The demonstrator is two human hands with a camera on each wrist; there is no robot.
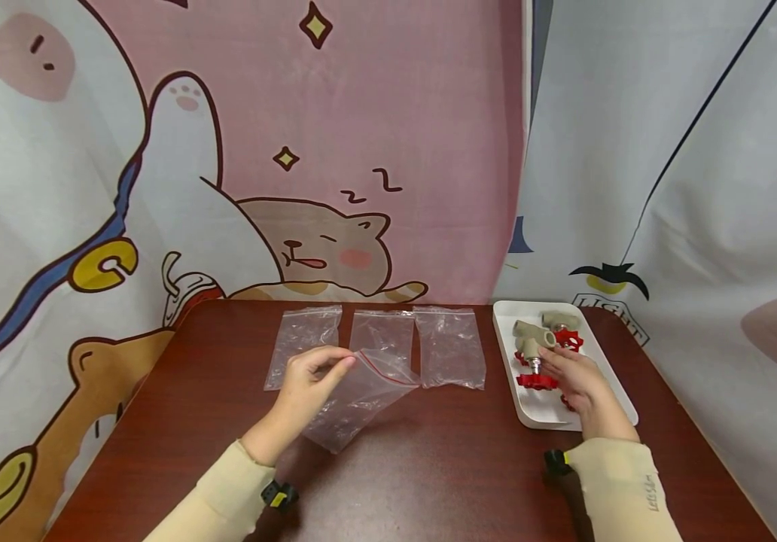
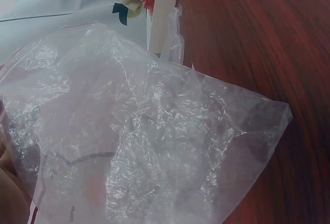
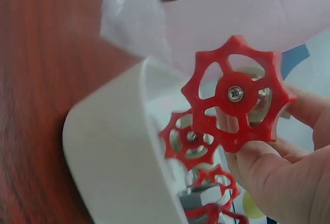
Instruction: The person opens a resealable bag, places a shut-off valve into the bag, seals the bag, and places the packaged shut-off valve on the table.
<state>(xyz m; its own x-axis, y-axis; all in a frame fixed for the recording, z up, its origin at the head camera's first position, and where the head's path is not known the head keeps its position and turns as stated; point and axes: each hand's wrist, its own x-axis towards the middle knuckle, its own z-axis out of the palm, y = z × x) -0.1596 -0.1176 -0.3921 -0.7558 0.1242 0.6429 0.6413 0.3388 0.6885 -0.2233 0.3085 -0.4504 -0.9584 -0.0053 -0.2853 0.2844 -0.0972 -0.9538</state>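
Observation:
My left hand (image 1: 302,391) pinches a clear zip-lock bag (image 1: 364,399) by a top corner, beside its red seal line. The bag hangs slanted above the table and fills most of the left wrist view (image 2: 154,126). Over the white tray, my right hand (image 1: 583,382) grips a valve with a beige body (image 1: 531,336) and a red handwheel (image 3: 235,94). The handwheel faces the right wrist camera, with thumb and fingers around the body behind it. Other valves with red handwheels (image 3: 191,136) lie in the tray below.
The white tray (image 1: 544,419) stands at the right of the dark red wooden table (image 1: 456,474). Three more clear bags lie flat in a row at the back: left (image 1: 302,339), middle (image 1: 382,331) and right (image 1: 451,346). A cartoon-printed curtain (image 1: 429,150) hangs behind.

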